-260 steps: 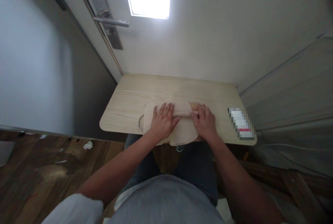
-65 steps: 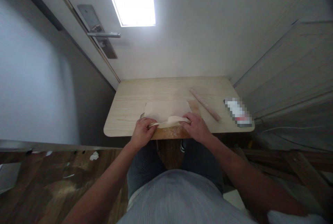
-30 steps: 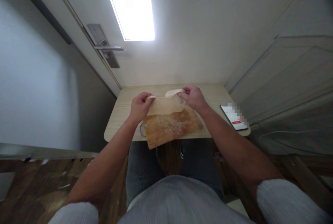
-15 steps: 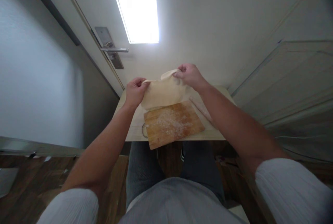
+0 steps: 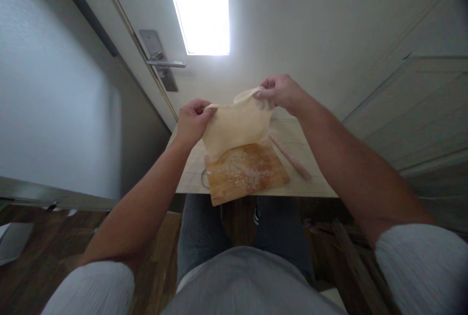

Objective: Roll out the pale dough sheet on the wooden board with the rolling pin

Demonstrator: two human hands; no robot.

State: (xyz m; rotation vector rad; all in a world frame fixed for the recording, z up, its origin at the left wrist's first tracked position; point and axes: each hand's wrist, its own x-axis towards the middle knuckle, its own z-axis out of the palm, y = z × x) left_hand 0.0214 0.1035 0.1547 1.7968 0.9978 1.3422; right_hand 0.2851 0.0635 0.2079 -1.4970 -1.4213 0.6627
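Observation:
A thin, pale sheet of dough point(image 5: 237, 127) hangs between my two hands, its top edge folded over near the right. My left hand point(image 5: 194, 121) pinches its upper left corner. At the upper right corner my right hand point(image 5: 280, 93) grips it, fingers closed and partly behind the sheet. Below the dough lies a wooden cutting board point(image 5: 244, 173) dusted with flour, its near corner jutting over the table edge. The dough's lower edge hangs at the board's far side; whether they touch I cannot tell. A floury rolling pin point(image 5: 290, 158) rests right of the board.
The small light wood table point(image 5: 190, 178) stands against a white door point(image 5: 292, 22) with a metal lever handle point(image 5: 166, 64) and a bright window pane point(image 5: 204, 8). A pale panel point(image 5: 58, 110) rises on the left. My legs are under the table's near edge.
Both hands have lifted the dough slightly, and the right hand has moved outward to the right, so the sheet spreads wider. The rolling pin now shows in full. The view has shifted a little.

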